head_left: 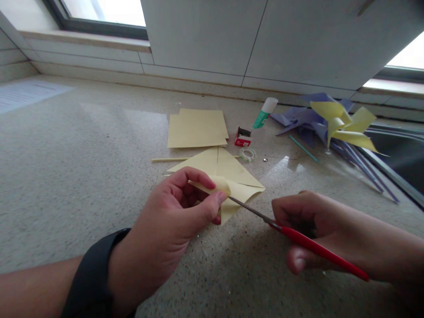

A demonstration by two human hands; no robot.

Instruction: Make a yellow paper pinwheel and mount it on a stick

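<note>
My left hand (pixel 185 207) pinches a curled corner of a pale yellow paper sheet (pixel 232 165), with slits running in from its corners. In my right hand (pixel 308 229) is a pair of red-handled scissors (pixel 318 247), blades pointing left. The blade tips touch the paper right at my left thumb and fingertips. My left fingers partly cover the curled flap. Just behind the paper lies a thin yellow stick (pixel 168 160), its middle hidden under the sheet.
Beyond are stacked yellow sheets (pixel 197 128), a small red box (pixel 243 137), a glue stick (pixel 265 112), a tape roll (pixel 247 154) and a small metal piece (pixel 265 160). Yellow and purple pinwheels (pixel 344 121) lie right, beside a dark sink (pixel 400 150). A printed page (pixel 29 92) is far left.
</note>
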